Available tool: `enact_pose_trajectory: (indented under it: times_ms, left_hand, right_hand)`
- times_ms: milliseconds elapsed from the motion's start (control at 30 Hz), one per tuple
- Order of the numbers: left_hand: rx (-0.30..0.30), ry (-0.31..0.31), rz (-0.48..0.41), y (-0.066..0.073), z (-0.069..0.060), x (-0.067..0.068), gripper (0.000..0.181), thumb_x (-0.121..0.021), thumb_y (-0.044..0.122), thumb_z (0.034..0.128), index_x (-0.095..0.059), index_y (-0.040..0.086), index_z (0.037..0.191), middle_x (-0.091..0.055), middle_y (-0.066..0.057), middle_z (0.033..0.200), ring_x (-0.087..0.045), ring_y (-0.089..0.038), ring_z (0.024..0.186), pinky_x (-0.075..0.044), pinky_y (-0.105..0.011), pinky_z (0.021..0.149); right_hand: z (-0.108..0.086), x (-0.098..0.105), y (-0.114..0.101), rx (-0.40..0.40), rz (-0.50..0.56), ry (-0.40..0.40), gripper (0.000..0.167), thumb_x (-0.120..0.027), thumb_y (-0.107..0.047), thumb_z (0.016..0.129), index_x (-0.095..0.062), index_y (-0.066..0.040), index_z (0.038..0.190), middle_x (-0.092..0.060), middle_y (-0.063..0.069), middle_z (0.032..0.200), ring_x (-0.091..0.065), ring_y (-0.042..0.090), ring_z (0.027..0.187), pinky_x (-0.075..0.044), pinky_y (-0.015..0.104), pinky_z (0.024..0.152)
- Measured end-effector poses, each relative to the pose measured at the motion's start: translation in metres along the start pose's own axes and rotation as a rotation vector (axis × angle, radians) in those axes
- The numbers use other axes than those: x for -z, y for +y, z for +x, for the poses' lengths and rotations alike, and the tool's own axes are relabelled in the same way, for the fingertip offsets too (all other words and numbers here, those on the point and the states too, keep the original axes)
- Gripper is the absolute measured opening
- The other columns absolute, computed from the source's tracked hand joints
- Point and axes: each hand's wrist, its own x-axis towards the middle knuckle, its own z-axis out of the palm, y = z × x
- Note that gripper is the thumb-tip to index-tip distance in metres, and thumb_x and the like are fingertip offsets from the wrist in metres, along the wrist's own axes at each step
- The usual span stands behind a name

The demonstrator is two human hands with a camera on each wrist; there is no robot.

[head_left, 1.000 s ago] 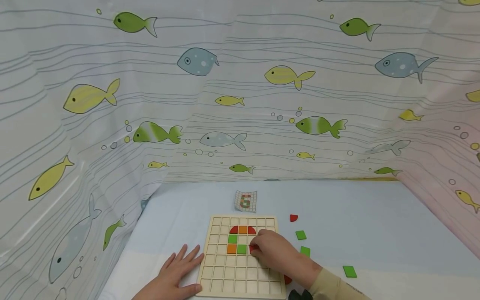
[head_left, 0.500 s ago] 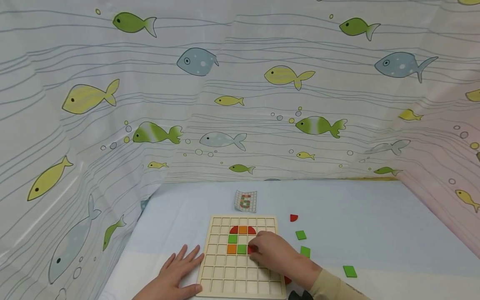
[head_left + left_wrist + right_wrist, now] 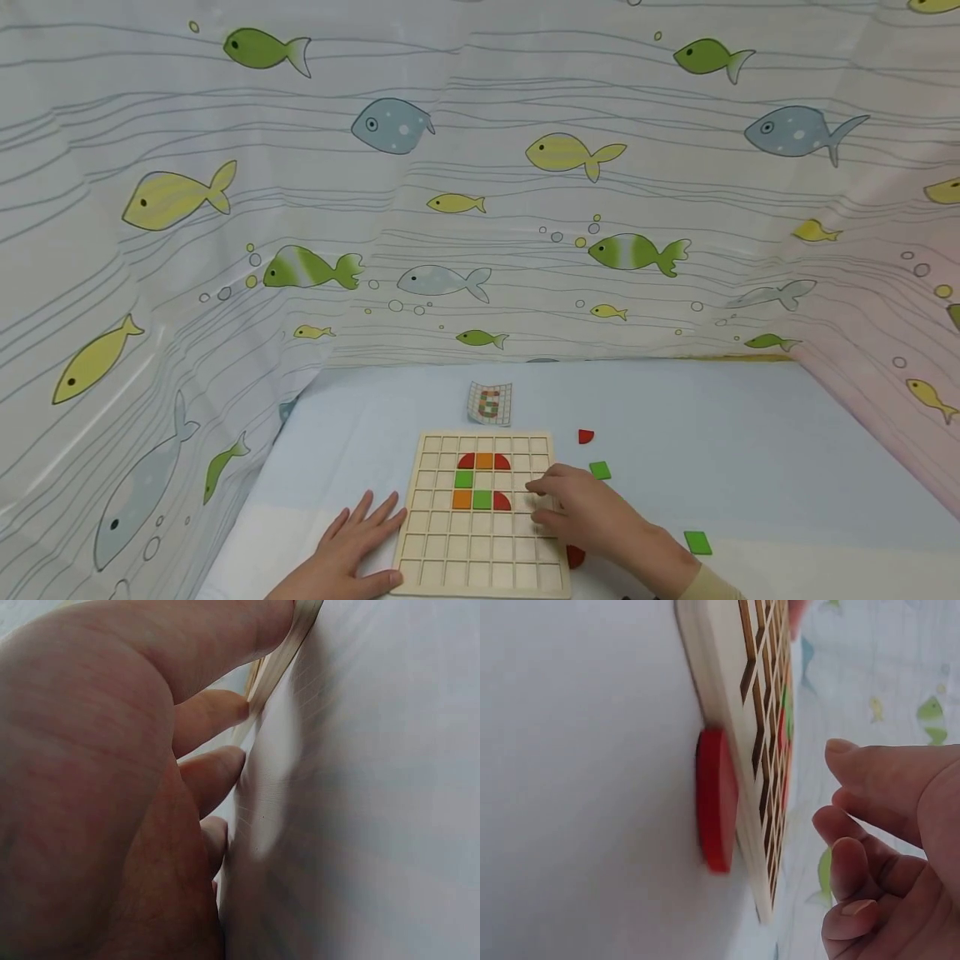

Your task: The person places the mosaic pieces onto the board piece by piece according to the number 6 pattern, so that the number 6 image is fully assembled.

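Observation:
A wooden grid board (image 3: 480,573) lies on the table, with red, orange and green tiles in its upper cells. A red quarter-round tile (image 3: 502,501) sits in a cell right of a green tile (image 3: 482,500). The left hand (image 3: 348,546) lies with spread fingers at the board's left edge, thumb and fingertips touching it; the left wrist view shows the hand (image 3: 112,772) against the edge. Over the board's right edge the right hand (image 3: 592,512) hovers, thumb and fingers apart, holding nothing. In the right wrist view that hand (image 3: 900,840) is beside the board (image 3: 724,667).
A small patterned card (image 3: 490,404) lies behind the board. Right of the board are a red tile (image 3: 586,436), a green tile (image 3: 600,470) and another green tile (image 3: 697,542). One more red tile (image 3: 575,557) touches the board's right side. A fish-print curtain (image 3: 480,250) stands behind.
The right hand has let go of the red quarter-round tile, which now lies in its cell, and has moved right with its fingers parted. The left hand has stayed in place.

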Motion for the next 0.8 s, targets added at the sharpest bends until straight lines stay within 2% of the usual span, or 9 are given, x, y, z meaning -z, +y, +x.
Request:
enact_pose_trajectory:
  times_ms: [300, 600, 800]
  left_hand:
    - [0.007, -0.011, -0.013, 0.000, 0.000, 0.000, 0.071, -0.064, 0.041, 0.0944, -0.040, 0.005, 0.151, -0.024, -0.022, 0.158, 0.001, -0.054, 0.143, 0.003, -0.071, 0.101]
    - [0.018, -0.016, -0.017, 0.003, 0.000, 0.001, 0.072, -0.064, 0.041, 0.0942, -0.040, 0.004, 0.151, -0.024, -0.022, 0.159, 0.002, -0.054, 0.143, 0.004, -0.070, 0.102]
    - [0.023, -0.015, -0.018, 0.004, 0.000, 0.001, 0.072, -0.064, 0.042, 0.0944, -0.040, 0.004, 0.151, -0.022, -0.022, 0.159, 0.003, -0.053, 0.143, 0.005, -0.070, 0.102]
  right_hand:
    - [-0.027, 0.007, 0.023, -0.037, 0.050, 0.046, 0.039, -0.077, -0.026, 0.087, -0.071, -0.011, 0.122, -0.063, -0.007, 0.108, -0.050, 0.001, 0.074, -0.048, 0.024, 0.065]
    - [-0.054, 0.005, 0.045, -0.054, 0.041, 0.144, 0.041, -0.077, -0.029, 0.087, -0.070, -0.012, 0.124, -0.062, -0.011, 0.107, -0.049, 0.000, 0.077, -0.046, 0.022, 0.067]
    - [-0.066, 0.009, 0.055, -0.108, 0.071, 0.175, 0.040, -0.076, -0.029, 0.088, -0.070, -0.014, 0.124, -0.061, -0.013, 0.106, -0.048, -0.001, 0.076, -0.046, 0.022, 0.067]
